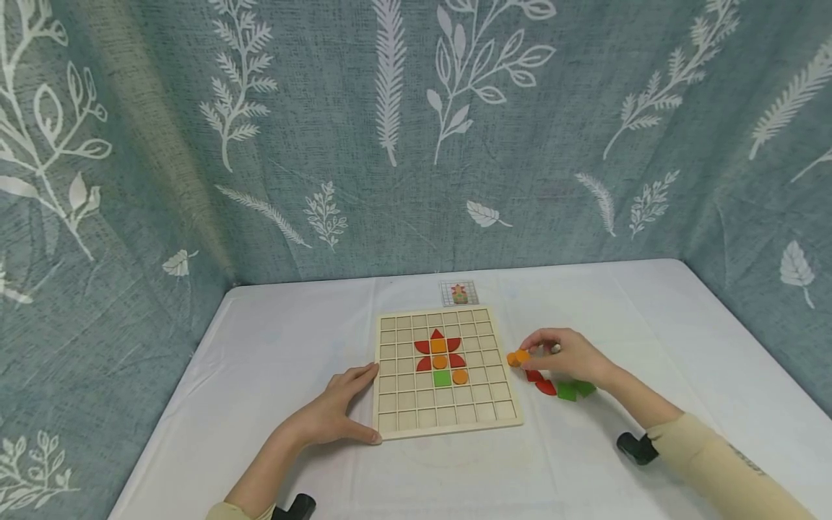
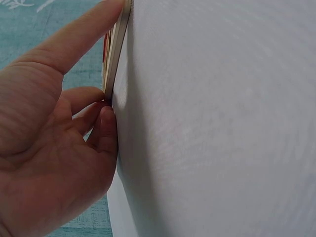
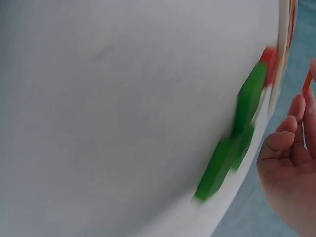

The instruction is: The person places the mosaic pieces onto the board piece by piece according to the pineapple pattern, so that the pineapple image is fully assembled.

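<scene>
Beside board (image 1: 447, 426), round orange piece (image 1: 518, 357), pinched

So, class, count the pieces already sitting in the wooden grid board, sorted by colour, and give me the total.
Red pieces: 5
Orange pieces: 3
Green pieces: 1
Total: 9

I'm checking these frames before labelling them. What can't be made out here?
- Pattern card, head view: too small to read in detail.
- Loose red pieces, head view: partly hidden under the right hand.
- Green pieces, right wrist view: smeared by motion blur.
- Wooden board, left wrist view: seen edge-on, its grid hidden behind the left hand.
</scene>
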The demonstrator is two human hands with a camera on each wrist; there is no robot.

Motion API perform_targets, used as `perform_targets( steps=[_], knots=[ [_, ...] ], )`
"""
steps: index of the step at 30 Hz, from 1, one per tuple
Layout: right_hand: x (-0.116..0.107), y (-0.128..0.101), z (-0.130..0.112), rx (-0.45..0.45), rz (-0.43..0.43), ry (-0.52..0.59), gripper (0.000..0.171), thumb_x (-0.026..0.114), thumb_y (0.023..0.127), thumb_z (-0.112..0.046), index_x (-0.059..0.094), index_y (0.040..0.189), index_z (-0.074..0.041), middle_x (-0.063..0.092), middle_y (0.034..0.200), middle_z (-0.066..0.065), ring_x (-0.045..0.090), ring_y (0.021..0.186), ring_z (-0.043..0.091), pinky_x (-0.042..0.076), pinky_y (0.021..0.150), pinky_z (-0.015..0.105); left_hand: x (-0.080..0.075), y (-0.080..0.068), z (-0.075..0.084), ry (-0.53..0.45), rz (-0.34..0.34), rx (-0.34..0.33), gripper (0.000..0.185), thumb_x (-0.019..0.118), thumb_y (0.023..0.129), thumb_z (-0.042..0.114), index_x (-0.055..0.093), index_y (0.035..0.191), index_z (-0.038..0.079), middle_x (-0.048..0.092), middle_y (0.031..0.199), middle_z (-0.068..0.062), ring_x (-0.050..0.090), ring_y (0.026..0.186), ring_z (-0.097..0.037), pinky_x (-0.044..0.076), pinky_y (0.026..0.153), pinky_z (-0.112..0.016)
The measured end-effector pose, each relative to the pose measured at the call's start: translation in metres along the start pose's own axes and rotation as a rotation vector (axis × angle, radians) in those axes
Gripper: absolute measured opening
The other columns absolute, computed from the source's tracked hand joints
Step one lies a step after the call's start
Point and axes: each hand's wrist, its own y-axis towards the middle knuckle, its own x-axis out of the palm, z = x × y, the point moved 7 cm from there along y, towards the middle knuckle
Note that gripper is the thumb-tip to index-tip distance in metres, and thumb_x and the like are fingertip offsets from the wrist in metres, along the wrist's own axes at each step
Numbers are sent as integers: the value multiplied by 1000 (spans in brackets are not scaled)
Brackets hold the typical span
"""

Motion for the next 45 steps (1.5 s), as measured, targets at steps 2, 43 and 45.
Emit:
perform_targets(
  steps=[2,43,45],
  knots=[
    [8,4,-5,4,-8,21,26,80,81,-28,72,100,-14,62,87,1,49,76,20,40,60,27,0,0,0,-4,1,-3,110,90,66,35,29,153,7,25,157,-13,19,140,-36,21,110,-61],
    [116,47,-108,-287,-143,-95,14,78,82,-10,74,95,-11,64,77,-10,56,69,5,47,66,22,-1,2,-1,11,1,-11,109,90,66,34,31,153,6,26,157,-14,19,141,-37,22,110,-60],
    [116,47,-108,-301,-148,-86,13,78,83,-10,75,96,-11,68,81,-9,59,73,5,49,68,22,-1,2,-2,9,0,-14,109,90,65,34,31,153,7,26,157,-14,19,141,-37,22,110,-60]
  ],
)
